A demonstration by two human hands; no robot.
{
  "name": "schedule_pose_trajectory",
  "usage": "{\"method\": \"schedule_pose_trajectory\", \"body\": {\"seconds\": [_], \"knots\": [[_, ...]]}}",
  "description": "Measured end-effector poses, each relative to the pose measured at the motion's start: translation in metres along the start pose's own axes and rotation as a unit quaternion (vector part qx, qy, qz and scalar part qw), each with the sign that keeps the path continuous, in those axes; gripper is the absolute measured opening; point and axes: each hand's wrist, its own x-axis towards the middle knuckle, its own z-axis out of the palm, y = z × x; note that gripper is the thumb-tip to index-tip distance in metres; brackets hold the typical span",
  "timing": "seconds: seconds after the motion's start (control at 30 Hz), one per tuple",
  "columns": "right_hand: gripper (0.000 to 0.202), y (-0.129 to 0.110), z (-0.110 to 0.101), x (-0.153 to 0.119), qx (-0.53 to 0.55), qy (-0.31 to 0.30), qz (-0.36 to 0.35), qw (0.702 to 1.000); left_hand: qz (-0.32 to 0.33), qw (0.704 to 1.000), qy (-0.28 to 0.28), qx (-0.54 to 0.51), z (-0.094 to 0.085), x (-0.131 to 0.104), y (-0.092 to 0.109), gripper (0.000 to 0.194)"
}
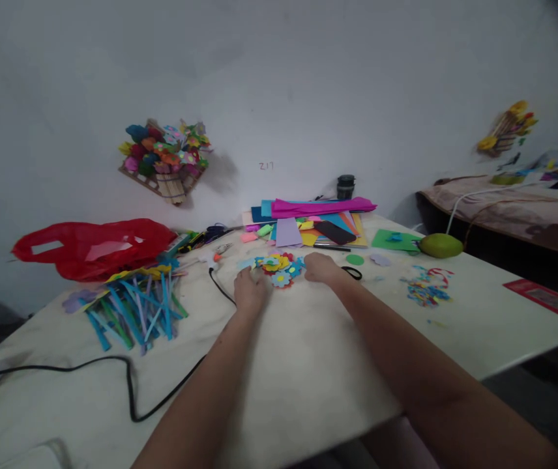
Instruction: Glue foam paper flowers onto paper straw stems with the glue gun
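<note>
A small pile of colourful paper flowers [279,262], in yellow, blue, red and light blue, lies on the table between my two hands. At its left edge is my left hand [249,292], its fingers loosely bent and a little apart, with no object visible in them. My right hand [322,268] is at the pile's right side with the fingers curled in, close to a blue flower. What those fingers hold, if anything, is hidden. Right of this hand lie black-handled scissors [352,273], a green paper disc [355,259] and a lilac paper flower [381,260].
Paper strips [137,312] and a red plastic bag [107,244] lie left. A glue gun [212,259] trails a black cable [130,384]. Coloured sheets [289,231] and a phone [335,232] are behind. Rightward are paper scraps [425,290] and a green fruit [440,245].
</note>
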Motion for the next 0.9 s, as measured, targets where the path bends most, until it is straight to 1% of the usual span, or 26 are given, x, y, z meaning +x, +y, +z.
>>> {"method": "schedule_pose_trajectory", "body": {"seconds": [0.07,0.2,0.3,0.4,0.47,0.5,0.57,0.63,0.67,0.8,0.9], "knots": [[0.029,0.002,-0.004,0.001,0.012,-0.017,0.009,1.0,-0.007,1.0,-0.003,-0.005,-0.003,-0.002,-0.002,0.046],[0.022,0.009,-0.015,-0.002,0.047,-0.075,-0.005,0.996,-0.023,1.0,-0.007,-0.011,-0.01,-0.007,-0.007,0.046],[0.022,0.014,-0.021,-0.008,0.065,-0.081,-0.011,0.995,-0.017,1.0,-0.01,-0.005,-0.015,-0.01,-0.011,0.047],[0.022,0.019,-0.023,-0.011,0.084,-0.065,0.003,0.994,-0.012,1.0,-0.013,0.002,-0.018,-0.012,-0.013,0.048],[0.021,0.023,-0.022,-0.009,0.079,-0.039,0.022,0.996,-0.006,1.0,-0.016,0.008,-0.019,-0.013,-0.013,0.048],[0.021,0.026,-0.021,-0.007,0.07,-0.02,0.034,0.997,-0.001,1.0,-0.018,0.013,-0.02,-0.014,-0.014,0.047],[0.024,0.035,-0.017,-0.004,0.046,0.045,0.064,0.996,0.009,0.999,-0.024,0.025,-0.02,-0.016,-0.014,0.047],[0.028,0.046,-0.011,-0.001,0.012,0.113,0.105,0.988,0.019,0.999,-0.032,0.035,-0.02,-0.017,-0.014,0.046],[0.028,0.053,-0.009,0.0,-0.005,0.128,0.125,0.984,0.021,0.998,-0.034,0.038,-0.02,-0.017,-0.014,0.046],[0.027,0.077,0.004,0.002,-0.015,0.143,0.151,0.978,0.018,0.999,-0.024,0.031,-0.018,-0.017,-0.015,0.048],[0.025,0.089,0.013,0.005,-0.003,0.13,0.168,0.977,0.017,0.999,-0.021,0.031,-0.018,-0.018,-0.015,0.048]]}}
